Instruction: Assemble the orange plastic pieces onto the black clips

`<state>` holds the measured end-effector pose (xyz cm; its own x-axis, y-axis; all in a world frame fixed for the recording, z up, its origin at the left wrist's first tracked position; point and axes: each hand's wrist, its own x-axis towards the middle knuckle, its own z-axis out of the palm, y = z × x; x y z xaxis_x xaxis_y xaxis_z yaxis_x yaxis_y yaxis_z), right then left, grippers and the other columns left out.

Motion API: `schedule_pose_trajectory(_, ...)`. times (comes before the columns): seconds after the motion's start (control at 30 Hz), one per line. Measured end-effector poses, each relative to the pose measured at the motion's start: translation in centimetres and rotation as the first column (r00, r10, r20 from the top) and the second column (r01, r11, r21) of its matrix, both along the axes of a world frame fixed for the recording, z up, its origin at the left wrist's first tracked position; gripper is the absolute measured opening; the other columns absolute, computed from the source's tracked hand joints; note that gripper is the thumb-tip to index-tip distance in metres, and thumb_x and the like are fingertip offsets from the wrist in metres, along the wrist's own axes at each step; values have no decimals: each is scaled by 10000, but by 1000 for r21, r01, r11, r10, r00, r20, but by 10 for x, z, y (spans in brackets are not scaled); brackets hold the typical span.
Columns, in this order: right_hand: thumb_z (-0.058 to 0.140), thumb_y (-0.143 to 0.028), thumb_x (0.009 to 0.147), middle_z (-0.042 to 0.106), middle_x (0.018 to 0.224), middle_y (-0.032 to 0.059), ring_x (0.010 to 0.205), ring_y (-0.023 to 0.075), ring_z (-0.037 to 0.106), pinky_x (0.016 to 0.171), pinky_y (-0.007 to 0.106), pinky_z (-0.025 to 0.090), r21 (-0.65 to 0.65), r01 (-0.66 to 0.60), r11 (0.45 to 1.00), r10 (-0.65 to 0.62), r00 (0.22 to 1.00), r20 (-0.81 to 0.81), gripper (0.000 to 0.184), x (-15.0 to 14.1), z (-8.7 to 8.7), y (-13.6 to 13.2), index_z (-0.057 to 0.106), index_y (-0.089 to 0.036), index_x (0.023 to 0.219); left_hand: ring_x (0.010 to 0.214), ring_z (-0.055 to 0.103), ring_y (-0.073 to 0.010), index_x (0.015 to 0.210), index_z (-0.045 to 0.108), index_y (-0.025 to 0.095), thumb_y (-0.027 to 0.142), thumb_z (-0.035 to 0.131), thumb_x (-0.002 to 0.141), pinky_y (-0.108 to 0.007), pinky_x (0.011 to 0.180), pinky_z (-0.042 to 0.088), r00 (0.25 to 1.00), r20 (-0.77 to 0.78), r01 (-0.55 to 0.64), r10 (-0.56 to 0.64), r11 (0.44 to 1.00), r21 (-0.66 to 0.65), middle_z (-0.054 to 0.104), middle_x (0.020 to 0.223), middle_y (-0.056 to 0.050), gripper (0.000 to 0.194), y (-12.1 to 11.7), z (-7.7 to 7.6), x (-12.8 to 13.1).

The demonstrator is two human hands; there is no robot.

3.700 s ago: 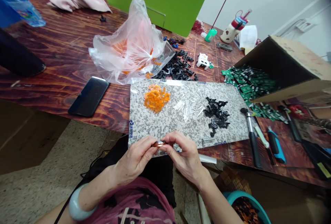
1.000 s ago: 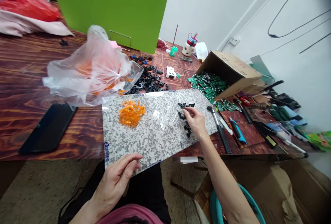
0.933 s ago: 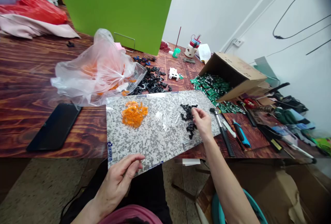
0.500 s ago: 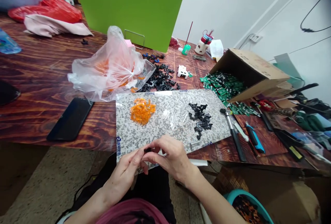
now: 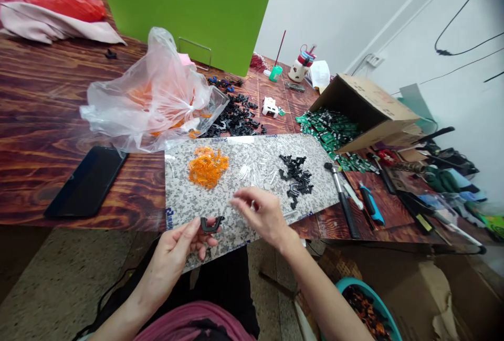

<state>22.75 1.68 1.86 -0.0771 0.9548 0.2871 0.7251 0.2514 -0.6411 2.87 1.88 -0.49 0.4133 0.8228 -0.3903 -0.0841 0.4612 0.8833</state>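
My left hand (image 5: 173, 251) pinches a small black U-shaped plastic clip (image 5: 211, 225) between thumb and fingers, over the front edge of a speckled grey board (image 5: 232, 236). Apart from it, my right hand (image 5: 262, 217) hovers above the middle of the board. Its fingers are loosely bent, slightly blurred, and I see nothing between them. Beyond that hand lie thin clear plastic pieces (image 5: 258, 169). A heap of orange translucent parts (image 5: 208, 168) sits to their left, and a heap of black clips (image 5: 296, 176) to their right.
A phone (image 5: 87, 181) and a plastic bag (image 5: 157, 94) of orange parts lie left. More black parts (image 5: 238, 115) are behind the board. On the right are a hammer (image 5: 344, 204), a blue-handled cutter (image 5: 372, 204) and a tipped carton (image 5: 374, 105) spilling green circuit boards (image 5: 331, 128).
My hands have come apart. The right one has moved up and away from the black clip, which stays in my left hand and now shows plainly. The view has shifted slightly.
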Motion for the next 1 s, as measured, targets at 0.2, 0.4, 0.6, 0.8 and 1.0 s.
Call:
schedule_pose_trajectory(0.2,512,-324,875,693,797,55,697,167,621,673,273,449,-78,550,831,-503,804,316,212,76,-16,15,657,-176,833,636,617,-156,911,696,95,483,589,813,-212,506,460,992,106,-61,73,992,-113,723,731,-78,415,-1,5,1)
schedule_pose_trajectory(0.4,559,-531,790,692,755,57,737,220,633,612,286,390,-120,665,737,-560,702,440,338,89,-28,22,672,-213,765,641,646,-158,848,702,110,456,602,817,-211,488,460,971,197,-98,132,980,-174,730,789,-81,361,-2,4,6)
schedule_pose_trajectory(0.6,584,-497,771,696,742,52,701,227,629,553,281,348,-186,659,729,-520,709,477,281,94,-27,22,693,-238,769,610,650,-165,858,714,100,421,677,757,-217,474,456,970,200,-101,136,979,-177,736,768,-94,339,-1,8,7)
schedule_pose_trajectory(0.8,545,-388,821,673,714,70,681,227,618,568,295,378,-149,684,714,-552,680,482,226,91,-16,14,671,-208,772,642,668,-179,882,726,100,383,672,761,-227,497,471,972,162,-148,172,978,-149,747,818,-111,313,-1,5,5)
schedule_pose_trajectory(1.0,480,-297,895,621,676,19,532,132,550,484,243,426,-21,221,975,-220,975,15,157,14,15,-19,580,-201,823,741,682,-209,1017,708,106,372,588,835,-286,658,518,985,106,-131,135,990,-46,755,818,-103,345,-4,0,7)
